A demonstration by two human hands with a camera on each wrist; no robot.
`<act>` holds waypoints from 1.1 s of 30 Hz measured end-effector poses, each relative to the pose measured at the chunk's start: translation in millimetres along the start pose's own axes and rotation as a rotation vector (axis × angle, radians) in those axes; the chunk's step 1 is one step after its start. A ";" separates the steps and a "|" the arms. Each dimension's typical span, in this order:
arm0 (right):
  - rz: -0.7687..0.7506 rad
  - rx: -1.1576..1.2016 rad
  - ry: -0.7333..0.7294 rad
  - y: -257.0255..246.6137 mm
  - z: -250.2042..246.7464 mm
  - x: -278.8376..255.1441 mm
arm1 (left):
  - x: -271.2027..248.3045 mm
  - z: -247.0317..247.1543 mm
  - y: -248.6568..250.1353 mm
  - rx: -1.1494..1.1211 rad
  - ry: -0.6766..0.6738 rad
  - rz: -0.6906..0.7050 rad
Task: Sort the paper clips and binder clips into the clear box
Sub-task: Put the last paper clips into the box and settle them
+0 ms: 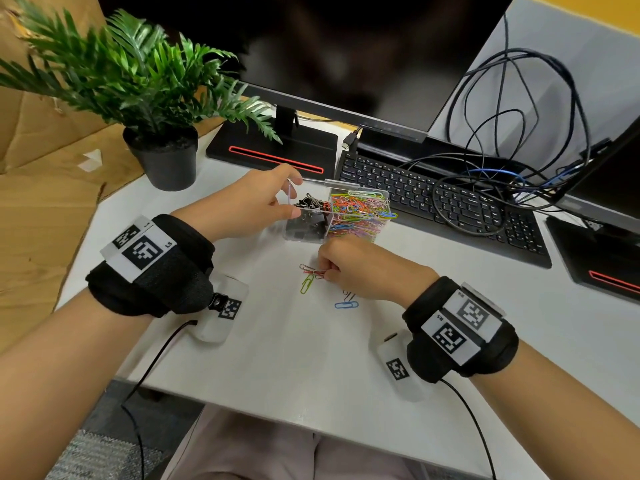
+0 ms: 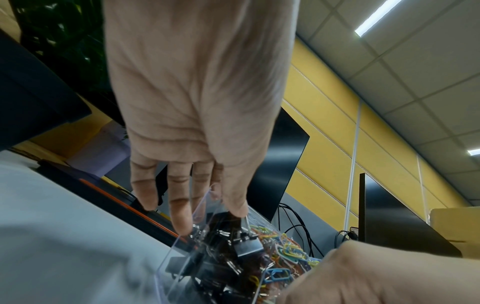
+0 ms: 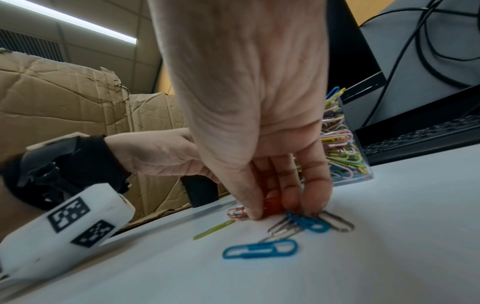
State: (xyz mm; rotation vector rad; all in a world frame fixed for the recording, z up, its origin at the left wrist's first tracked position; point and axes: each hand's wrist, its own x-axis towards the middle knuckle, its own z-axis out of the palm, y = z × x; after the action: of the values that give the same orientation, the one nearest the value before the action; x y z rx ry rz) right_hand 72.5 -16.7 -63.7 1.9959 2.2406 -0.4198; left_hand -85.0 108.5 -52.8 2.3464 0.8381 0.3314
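Nearest us, a blue paper clip [image 1: 346, 305] lies loose on the desk [image 1: 277, 358]. Our right hand [image 1: 360, 268] pinches red paper clips [image 1: 313, 271] (fingers curled). Farther, our left hand [image 1: 249, 199] grips the clear box [image 1: 304, 233], its fingers on the rim.

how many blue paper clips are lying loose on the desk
2. The near blue clip lies alone; the far blue clip sits among silver clips by the right hand. The hand may hide others.
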 end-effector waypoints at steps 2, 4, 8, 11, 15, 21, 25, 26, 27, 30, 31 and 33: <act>0.001 -0.083 0.010 -3.1 -1.7 -3.1 | -0.5 -0.3 0.1 0.000 -0.001 -0.004; -0.005 -0.147 0.017 -4.9 -2.7 -4.5 | -0.7 -0.1 0.3 -0.008 -0.001 -0.005; -0.022 -0.147 0.026 -4.1 -3.0 -4.6 | -1.3 0.0 1.2 -0.012 -0.003 -0.005; -0.007 -0.020 0.066 1.1 -13.7 -7.6 | -1.5 -0.4 1.3 -0.016 -0.006 -0.009; 0.034 0.146 0.241 11.4 -48.7 -18.3 | -1.3 -1.0 0.2 -0.020 -0.012 -0.013; 0.157 0.103 0.374 44.2 -71.9 -7.4 | -1.3 -0.7 1.1 -0.017 -0.015 -0.021; 0.202 0.084 0.386 50.9 -69.0 -1.6 | -1.1 -0.6 0.4 -0.017 -0.018 -0.020; 0.209 0.086 0.405 51.6 -69.1 -1.4 | -1.0 -0.6 0.0 -0.020 -0.018 -0.020; 0.210 0.084 0.423 51.5 -69.8 -1.4 | -0.7 -0.7 -0.2 -0.022 -0.018 -0.021; 0.203 0.074 0.430 50.8 -71.6 -2.3 | -0.4 -0.5 -0.6 -0.023 -0.017 -0.020; 0.193 0.070 0.433 51.0 -71.8 -2.9 | -0.4 -0.6 -0.6 -0.024 -0.017 -0.018; 0.174 0.070 0.463 51.5 -72.8 -4.4 | -0.7 -0.7 -0.8 -0.028 -0.017 -0.014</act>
State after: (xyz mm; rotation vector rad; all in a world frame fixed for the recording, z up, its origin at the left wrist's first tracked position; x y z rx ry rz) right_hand 131.1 4.2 0.3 2.5129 2.2821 -0.0143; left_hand -86.2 108.9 -52.7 2.3134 0.8361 0.3145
